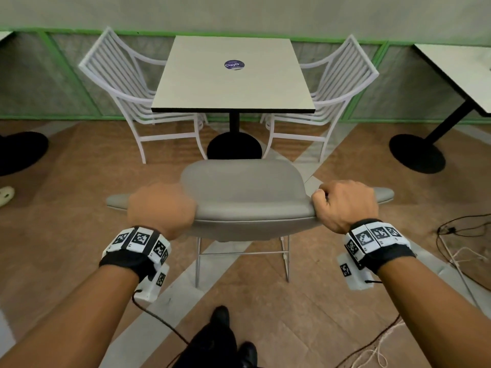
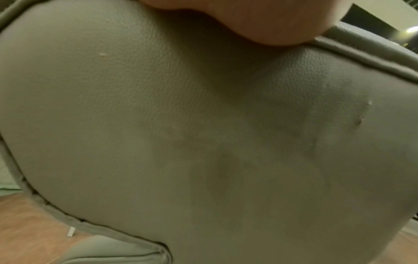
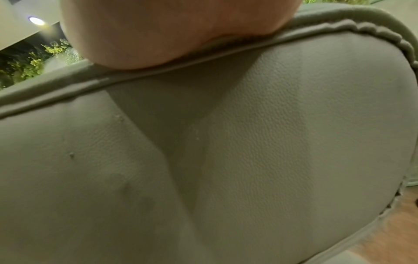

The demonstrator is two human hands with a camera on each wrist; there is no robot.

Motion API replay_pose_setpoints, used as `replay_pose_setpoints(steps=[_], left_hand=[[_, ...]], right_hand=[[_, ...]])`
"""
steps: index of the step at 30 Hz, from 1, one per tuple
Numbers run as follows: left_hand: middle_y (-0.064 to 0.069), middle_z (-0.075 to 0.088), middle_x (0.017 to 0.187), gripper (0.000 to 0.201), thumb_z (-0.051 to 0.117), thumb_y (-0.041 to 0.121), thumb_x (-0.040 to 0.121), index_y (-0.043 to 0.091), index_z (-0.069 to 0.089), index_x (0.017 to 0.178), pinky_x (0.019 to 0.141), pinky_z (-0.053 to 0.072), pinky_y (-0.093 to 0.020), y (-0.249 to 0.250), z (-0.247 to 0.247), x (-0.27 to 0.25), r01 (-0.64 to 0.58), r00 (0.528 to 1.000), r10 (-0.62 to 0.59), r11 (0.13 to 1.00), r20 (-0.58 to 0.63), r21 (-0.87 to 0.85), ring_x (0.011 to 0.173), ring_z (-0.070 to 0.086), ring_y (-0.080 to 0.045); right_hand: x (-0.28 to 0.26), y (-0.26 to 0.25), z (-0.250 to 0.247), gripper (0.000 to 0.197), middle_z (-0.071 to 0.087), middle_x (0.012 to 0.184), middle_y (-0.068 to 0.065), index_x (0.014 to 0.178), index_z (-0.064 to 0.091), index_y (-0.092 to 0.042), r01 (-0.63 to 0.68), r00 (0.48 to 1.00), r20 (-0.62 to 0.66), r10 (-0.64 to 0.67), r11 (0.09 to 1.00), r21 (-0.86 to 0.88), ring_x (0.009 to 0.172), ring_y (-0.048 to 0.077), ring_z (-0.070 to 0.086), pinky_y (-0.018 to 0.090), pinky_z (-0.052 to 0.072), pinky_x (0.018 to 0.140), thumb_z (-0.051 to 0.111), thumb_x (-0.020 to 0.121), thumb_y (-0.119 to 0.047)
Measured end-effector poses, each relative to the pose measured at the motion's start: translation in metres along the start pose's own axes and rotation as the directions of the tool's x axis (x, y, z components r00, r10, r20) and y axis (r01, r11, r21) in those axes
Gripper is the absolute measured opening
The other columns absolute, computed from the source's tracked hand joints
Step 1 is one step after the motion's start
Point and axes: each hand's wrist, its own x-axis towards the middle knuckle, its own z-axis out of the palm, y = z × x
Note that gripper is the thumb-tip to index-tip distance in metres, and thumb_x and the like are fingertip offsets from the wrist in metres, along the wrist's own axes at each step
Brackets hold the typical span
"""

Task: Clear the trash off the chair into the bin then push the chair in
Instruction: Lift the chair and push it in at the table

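Observation:
A grey padded chair (image 1: 244, 187) stands in front of me, its back towards me and its seat facing a square white table (image 1: 233, 75). My left hand (image 1: 162, 205) grips the left end of the backrest top, fingers curled over it. My right hand (image 1: 345, 203) grips the right end the same way. The seat shows bare grey padding with nothing lying on it. Both wrist views are filled by the grey backrest (image 2: 203, 134) (image 3: 226, 151) with the heel of each hand (image 2: 260, 19) (image 3: 176, 30) pressed on its rim. No bin is in view.
Two white slatted chairs (image 1: 125, 86) (image 1: 337, 86) flank the table, whose black round base (image 1: 233, 147) sits just beyond the grey chair. Another table (image 1: 462, 73) stands at the right. Cables (image 1: 457, 251) lie on the floor at the right. My shoes (image 1: 228, 338) are below.

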Motion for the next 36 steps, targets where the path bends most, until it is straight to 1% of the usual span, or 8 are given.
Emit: replay_pose_setpoints(steps=[3,7,11,15,19,26,30,36], left_hand=[[-0.002,0.054,0.059,0.043,0.031,0.042,0.076,0.018,0.067,0.074,0.051,0.040,-0.030,0.001,0.001,0.007,-0.002,1.000,0.002,1.000,-0.007,-0.016,0.054,0.049,-0.026],[-0.004,0.054,0.057,0.040,0.033,0.040,0.075,0.016,0.064,0.066,0.050,0.029,-0.028,-0.003,-0.001,0.024,-0.009,0.999,0.007,0.999,-0.034,-0.051,0.052,0.047,-0.028],[-0.005,0.048,0.052,0.035,0.033,0.037,0.074,0.013,0.049,0.055,0.052,0.025,-0.028,-0.009,0.001,0.051,-0.012,0.996,0.004,0.996,-0.086,-0.093,0.048,0.042,-0.028],[-0.003,0.044,0.051,0.030,0.034,0.037,0.074,0.016,0.040,0.053,0.052,0.024,-0.027,-0.014,0.006,0.082,-0.017,0.996,0.007,0.994,-0.087,-0.108,0.047,0.041,-0.027],[-0.003,0.046,0.053,0.028,0.035,0.037,0.074,0.017,0.039,0.054,0.053,0.028,-0.029,-0.017,0.015,0.114,-0.006,0.996,-0.003,0.995,-0.085,-0.102,0.049,0.043,-0.028],[0.001,0.041,0.053,0.030,0.037,0.036,0.073,0.015,0.046,0.054,0.053,0.022,-0.028,-0.020,0.023,0.168,0.013,0.996,-0.019,0.998,-0.083,-0.067,0.049,0.037,-0.025],[0.002,0.039,0.051,0.029,0.039,0.037,0.073,0.016,0.041,0.053,0.050,0.027,-0.026,-0.024,0.029,0.208,0.010,0.998,-0.014,0.998,-0.065,-0.062,0.047,0.039,-0.025],[0.001,0.040,0.049,0.029,0.041,0.036,0.072,0.015,0.045,0.052,0.050,0.020,-0.025,-0.026,0.034,0.257,0.021,0.998,-0.025,0.998,-0.054,-0.062,0.045,0.038,-0.025]], right_hand=[[0.008,0.001,0.002,0.040,0.048,0.050,-0.001,0.052,0.047,-0.015,-0.002,1.000,0.002,0.002,1.000,0.000,0.049,0.023,0.047,0.026,0.026,0.050,0.034,0.081,-0.041],[0.026,-0.005,0.004,0.040,0.049,0.050,-0.001,0.052,0.047,-0.015,-0.027,0.999,0.019,0.027,1.000,0.012,0.050,0.025,0.049,0.027,0.035,0.051,0.034,0.080,-0.040],[0.051,-0.011,0.009,0.040,0.050,0.050,-0.001,0.052,0.047,-0.016,-0.040,0.999,0.024,0.040,0.999,0.013,0.051,0.025,0.049,0.027,0.036,0.052,0.034,0.080,-0.041],[0.082,-0.014,0.013,0.041,0.052,0.051,-0.001,0.053,0.047,-0.016,-0.038,0.999,0.024,0.038,0.999,0.020,0.050,0.024,0.050,0.027,0.040,0.052,0.033,0.082,-0.042],[0.118,-0.013,0.017,0.041,0.051,0.051,-0.001,0.053,0.047,-0.015,-0.027,1.000,0.008,0.027,1.000,0.013,0.051,0.024,0.049,0.027,0.035,0.051,0.033,0.081,-0.042],[0.178,-0.015,0.023,0.041,0.051,0.051,0.000,0.052,0.049,-0.015,-0.016,1.000,0.009,0.015,1.000,0.018,0.050,0.025,0.048,0.026,0.030,0.050,0.034,0.078,-0.043],[0.217,-0.020,0.023,0.041,0.048,0.049,0.000,0.051,0.047,-0.014,-0.011,1.000,-0.013,0.012,1.000,0.024,0.046,0.021,0.043,0.025,0.022,0.048,0.036,0.078,-0.043],[0.270,-0.020,0.024,0.040,0.044,0.048,-0.002,0.052,0.049,-0.016,-0.014,1.000,-0.018,0.015,1.000,0.017,0.048,0.020,0.042,0.024,0.018,0.047,0.035,0.078,-0.043]])
